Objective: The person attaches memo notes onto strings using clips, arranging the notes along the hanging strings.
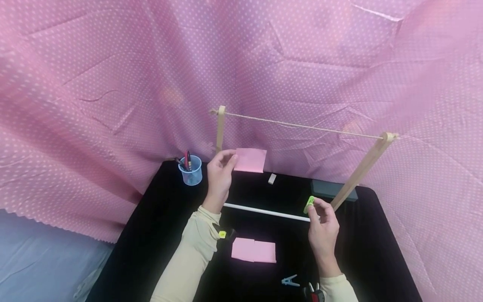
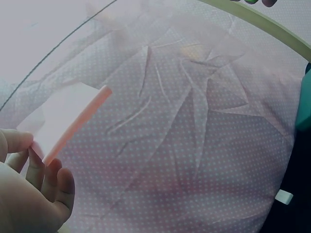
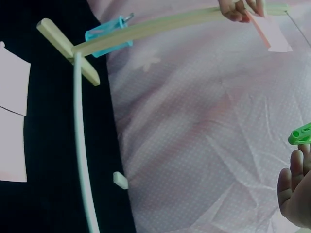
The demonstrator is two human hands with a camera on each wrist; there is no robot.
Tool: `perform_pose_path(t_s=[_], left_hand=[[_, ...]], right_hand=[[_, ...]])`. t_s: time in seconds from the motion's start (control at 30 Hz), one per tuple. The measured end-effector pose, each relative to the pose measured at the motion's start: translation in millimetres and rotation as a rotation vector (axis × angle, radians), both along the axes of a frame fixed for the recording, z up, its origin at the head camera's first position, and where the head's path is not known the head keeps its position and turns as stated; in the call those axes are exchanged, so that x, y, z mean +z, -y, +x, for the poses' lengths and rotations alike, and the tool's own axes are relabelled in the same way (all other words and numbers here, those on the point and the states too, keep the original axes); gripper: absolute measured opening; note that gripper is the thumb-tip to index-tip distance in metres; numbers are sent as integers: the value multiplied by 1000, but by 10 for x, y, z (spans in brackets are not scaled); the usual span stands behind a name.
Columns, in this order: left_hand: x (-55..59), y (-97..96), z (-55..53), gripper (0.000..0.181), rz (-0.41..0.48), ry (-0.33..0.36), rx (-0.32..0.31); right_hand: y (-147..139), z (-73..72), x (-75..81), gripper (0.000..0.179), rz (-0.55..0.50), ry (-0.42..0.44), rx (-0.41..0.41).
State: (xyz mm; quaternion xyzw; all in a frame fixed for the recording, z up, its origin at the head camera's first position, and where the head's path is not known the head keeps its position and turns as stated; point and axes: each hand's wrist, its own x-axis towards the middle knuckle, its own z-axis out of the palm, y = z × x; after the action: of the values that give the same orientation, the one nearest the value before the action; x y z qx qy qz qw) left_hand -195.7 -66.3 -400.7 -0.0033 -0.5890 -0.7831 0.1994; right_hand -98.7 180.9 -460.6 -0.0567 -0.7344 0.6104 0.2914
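Observation:
My left hand [image 1: 219,176] pinches a pink sheet of paper [image 1: 250,160] by its left edge, holding it up below the string [image 1: 302,126] of a wooden frame. In the left wrist view the paper [image 2: 73,114] shows a thick, folded lower edge. Between thumb and fingers, my right hand [image 1: 323,226] holds a green clothespin [image 1: 309,204], close to the frame's right post [image 1: 362,174]. That clothespin [image 3: 301,134] is partly cut off in the right wrist view. Two more pink sheets [image 1: 253,250] lie side by side, slightly overlapping, on the black table nearer the body.
A white bar [image 1: 266,211] runs low between the posts. On the table stand a blue mesh pen cup [image 1: 192,174], a white eraser-like block [image 1: 272,179], a dark teal box [image 1: 326,188] and a blue clothespin [image 1: 290,280]. Pink dotted cloth [image 1: 264,71] hangs behind.

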Motion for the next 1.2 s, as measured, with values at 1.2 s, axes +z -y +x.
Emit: perform_pose_path(t_s=[1.2], left_hand=[[361,-126,-157,10,130,-52,-59]], right_hand=[[395,-374,896,12,-175,-207,325]])
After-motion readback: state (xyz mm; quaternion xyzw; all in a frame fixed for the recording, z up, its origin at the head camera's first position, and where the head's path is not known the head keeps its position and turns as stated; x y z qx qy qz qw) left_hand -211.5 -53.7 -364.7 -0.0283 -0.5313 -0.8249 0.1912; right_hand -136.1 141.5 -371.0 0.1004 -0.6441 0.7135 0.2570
